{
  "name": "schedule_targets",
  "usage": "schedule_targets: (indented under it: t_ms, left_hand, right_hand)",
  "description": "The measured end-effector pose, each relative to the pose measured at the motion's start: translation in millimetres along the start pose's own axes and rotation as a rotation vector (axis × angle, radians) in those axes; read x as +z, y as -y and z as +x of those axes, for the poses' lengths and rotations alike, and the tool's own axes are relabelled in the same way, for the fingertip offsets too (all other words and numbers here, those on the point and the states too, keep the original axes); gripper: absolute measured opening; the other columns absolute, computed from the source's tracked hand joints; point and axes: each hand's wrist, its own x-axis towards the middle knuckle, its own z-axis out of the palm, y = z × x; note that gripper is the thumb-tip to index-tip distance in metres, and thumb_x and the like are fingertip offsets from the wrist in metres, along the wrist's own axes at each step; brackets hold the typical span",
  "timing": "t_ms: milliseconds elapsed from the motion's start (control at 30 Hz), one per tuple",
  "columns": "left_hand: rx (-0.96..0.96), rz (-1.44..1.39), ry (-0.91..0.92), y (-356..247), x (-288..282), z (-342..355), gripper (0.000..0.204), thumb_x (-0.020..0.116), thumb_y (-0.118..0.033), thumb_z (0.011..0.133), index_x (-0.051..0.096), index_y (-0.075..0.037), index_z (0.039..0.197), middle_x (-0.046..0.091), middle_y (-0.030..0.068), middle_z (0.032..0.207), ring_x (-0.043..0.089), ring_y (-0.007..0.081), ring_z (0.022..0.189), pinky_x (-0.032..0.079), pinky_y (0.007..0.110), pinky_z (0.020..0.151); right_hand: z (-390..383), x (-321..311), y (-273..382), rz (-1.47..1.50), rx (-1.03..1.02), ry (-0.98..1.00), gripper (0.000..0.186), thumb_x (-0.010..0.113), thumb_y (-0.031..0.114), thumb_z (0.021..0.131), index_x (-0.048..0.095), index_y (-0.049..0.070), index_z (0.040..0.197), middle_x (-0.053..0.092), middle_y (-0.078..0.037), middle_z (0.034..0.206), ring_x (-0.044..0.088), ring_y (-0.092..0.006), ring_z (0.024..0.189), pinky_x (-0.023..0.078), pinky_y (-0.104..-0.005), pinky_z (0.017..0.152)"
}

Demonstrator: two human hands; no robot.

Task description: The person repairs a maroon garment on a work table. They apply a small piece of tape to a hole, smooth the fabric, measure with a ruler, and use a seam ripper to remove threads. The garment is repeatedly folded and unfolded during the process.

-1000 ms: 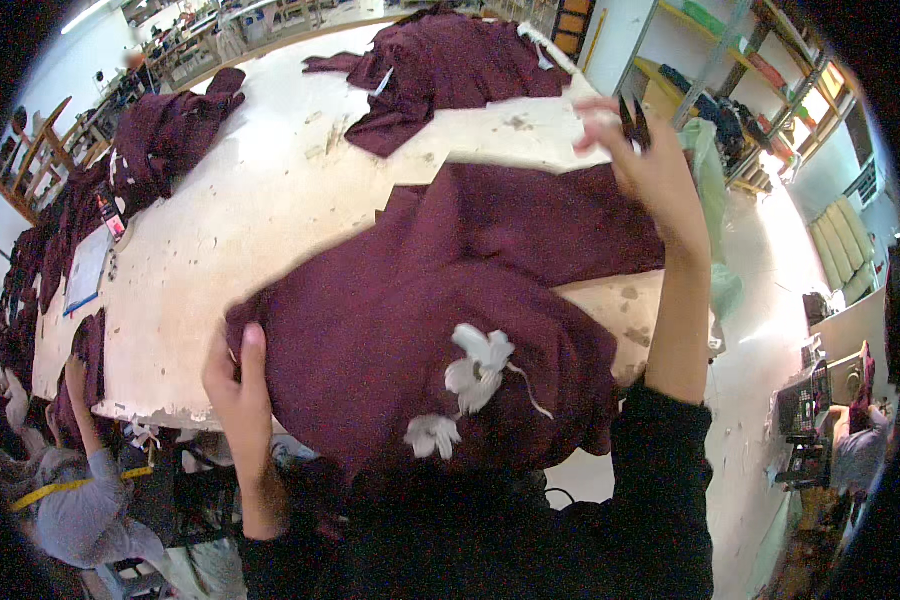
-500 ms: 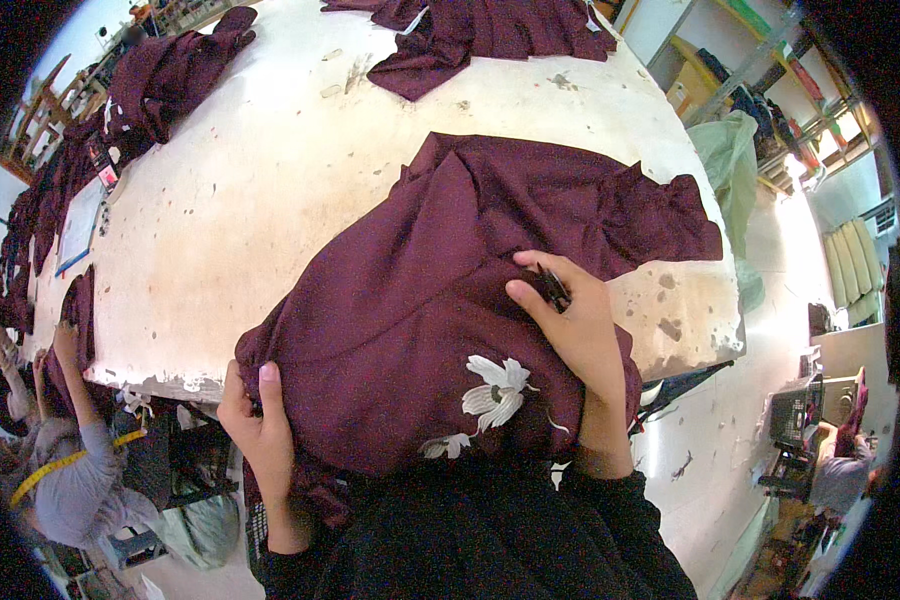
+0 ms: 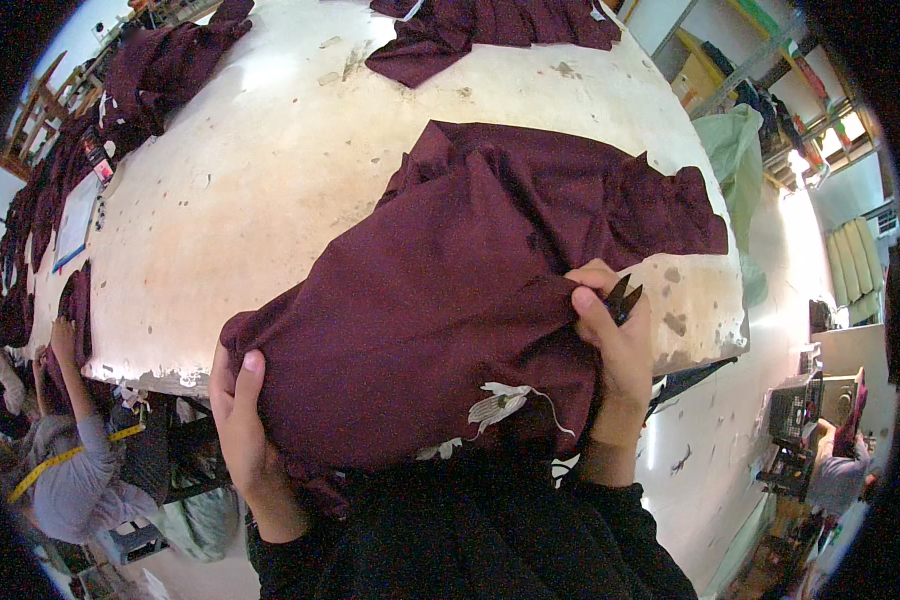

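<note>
A dark maroon garment (image 3: pixel 420 290) with a white flower pattern (image 3: pixel 500 402) lies across the near edge of the table and hangs toward my body. My left hand (image 3: pixel 242 425) grips its left edge, thumb on top and fingers beneath. At the right, my right hand (image 3: pixel 615 360) pinches a fold of the cloth between thumb and fingers. Small black thread snips (image 3: pixel 625 298) are tucked in that same hand, with their pointed blades sticking up. The cloth is drawn fairly flat between both hands.
More maroon garments (image 3: pixel 175 75) are heaped along the table's left side, and others (image 3: pixel 500 28) lie at the far edge. A clipboard with paper (image 3: pixel 76 222) rests at the left. A co-worker (image 3: pixel 75 470) with a yellow tape measure is at the left; another person (image 3: pixel 838 475) is far right.
My right hand has moved right and slightly down, pulling the fold of cloth with it. My left hand has shifted a little left and up. The cloth between them is smoother.
</note>
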Motion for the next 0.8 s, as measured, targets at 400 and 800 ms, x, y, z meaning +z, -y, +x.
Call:
schedule_targets:
  t_ms: [400, 800]
  left_hand:
    - [-0.206, -0.013, 0.346, 12, -15, 9, 0.048, 0.074, -0.011, 0.069, 0.051, 0.006, 0.107, 0.06, 0.0137, 0.101, 0.058, 0.0204, 0.094, 0.044, 0.034, 0.085]
    - [-0.082, -0.036, -0.055, 5, 20, -9, 0.035, 0.066, -0.009, 0.079, 0.051, 0.0, 0.109, 0.059, 0.01, 0.103, 0.056, 0.0174, 0.092, 0.044, 0.029, 0.083]
  right_hand:
    - [29, 21, 23, -0.563, -0.055, 0.133, 0.028, 0.064, 0.026, 0.081, 0.066, -0.001, 0.08, 0.064, -0.004, 0.069, 0.055, -0.0088, 0.063, 0.044, -0.0249, 0.062]
    - [21, 8, 19, -0.202, 0.091, -0.256, 0.023, 0.069, 0.026, 0.079, 0.065, 0.003, 0.078, 0.054, 0.006, 0.069, 0.044, -0.0034, 0.065, 0.035, -0.0182, 0.063]
